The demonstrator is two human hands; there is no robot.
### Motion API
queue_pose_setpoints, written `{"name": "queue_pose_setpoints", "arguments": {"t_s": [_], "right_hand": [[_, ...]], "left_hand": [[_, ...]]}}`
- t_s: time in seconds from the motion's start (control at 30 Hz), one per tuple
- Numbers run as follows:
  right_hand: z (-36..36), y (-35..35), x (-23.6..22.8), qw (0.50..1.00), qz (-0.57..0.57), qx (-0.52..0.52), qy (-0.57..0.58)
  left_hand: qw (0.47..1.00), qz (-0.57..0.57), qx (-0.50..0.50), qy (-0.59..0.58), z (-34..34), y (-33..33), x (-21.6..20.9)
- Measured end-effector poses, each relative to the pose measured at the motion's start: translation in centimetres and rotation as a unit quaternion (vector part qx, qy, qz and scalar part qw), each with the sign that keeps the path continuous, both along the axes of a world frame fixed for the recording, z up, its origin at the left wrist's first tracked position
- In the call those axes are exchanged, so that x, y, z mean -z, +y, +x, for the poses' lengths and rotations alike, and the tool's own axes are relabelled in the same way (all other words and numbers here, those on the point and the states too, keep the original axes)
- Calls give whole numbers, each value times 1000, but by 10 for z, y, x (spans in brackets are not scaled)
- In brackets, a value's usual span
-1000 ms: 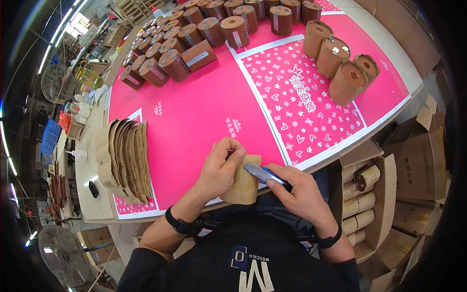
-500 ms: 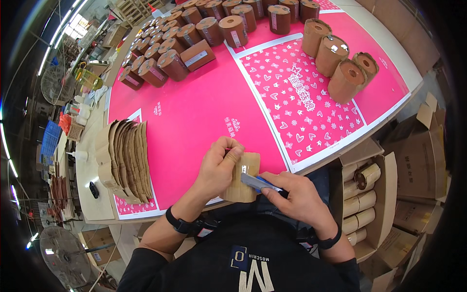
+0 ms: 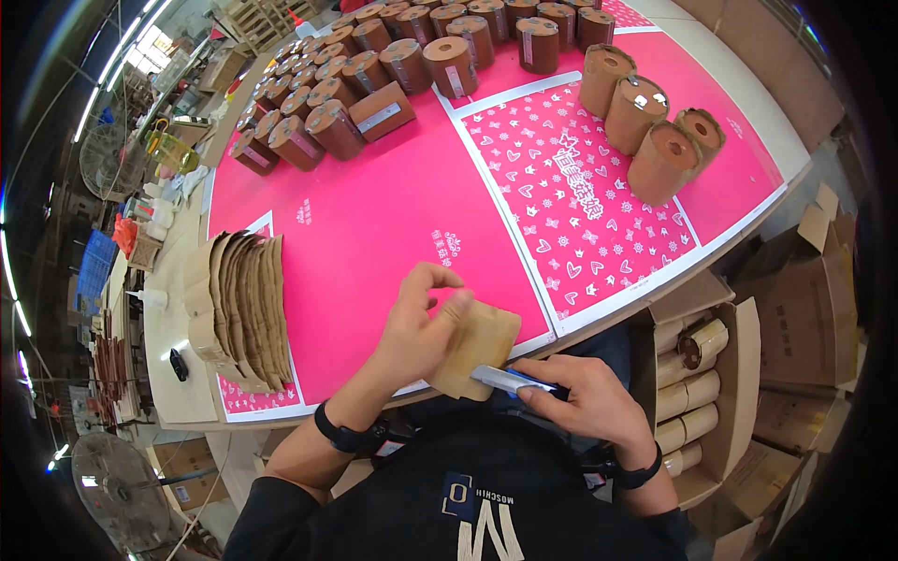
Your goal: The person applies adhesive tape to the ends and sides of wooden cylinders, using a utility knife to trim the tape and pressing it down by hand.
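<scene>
A brown paper-wrapped roll (image 3: 488, 338) with shiny clear tape is tilted at the near edge of the table. My left hand (image 3: 412, 327) grips its left side, thumb along it and index finger bent above; the other fingers are partly hidden. In my right hand (image 3: 591, 400) is a utility knife (image 3: 510, 381) with a blue-and-black handle. Its wide metal blade points left and lies against the lower part of the roll.
A stack of folded brown paper (image 3: 245, 313) stands on the pink printed sheet (image 3: 374, 234) at left. Many brown cylinders (image 3: 407, 64) fill the far side. Several paper-wrapped cylinders (image 3: 662, 161) stand far right. Below right, an open carton (image 3: 739, 393) holds wrapped rolls.
The roll has tilted to the right, its top swinging away from my left thumb. The knife has moved down along the roll with my right hand, and my left index finger has lifted slightly.
</scene>
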State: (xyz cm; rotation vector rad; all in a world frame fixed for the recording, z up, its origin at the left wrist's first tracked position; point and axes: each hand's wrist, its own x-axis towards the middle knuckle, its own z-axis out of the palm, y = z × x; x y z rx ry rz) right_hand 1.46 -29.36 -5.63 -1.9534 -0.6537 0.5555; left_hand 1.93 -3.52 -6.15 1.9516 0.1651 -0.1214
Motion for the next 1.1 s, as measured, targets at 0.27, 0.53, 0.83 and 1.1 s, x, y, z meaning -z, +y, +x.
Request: {"name": "queue_pose_setpoints", "arguments": {"t_s": [0.27, 0.53, 0.83, 1.1], "right_hand": [[2, 5, -5, 999, -24, 18, -26], [-9, -6, -3, 991, -60, -117, -37], [-13, 19, -22, 991, 71, 110, 38], [-23, 57, -16, 973, 44, 142, -175]], "left_hand": [[983, 148, 85, -61, -6, -18, -9], [994, 98, 28, -46, -13, -2, -3], [981, 125, 52, 139, -23, 37, -46], [945, -305, -8, 119, -31, 28, -39]]}}
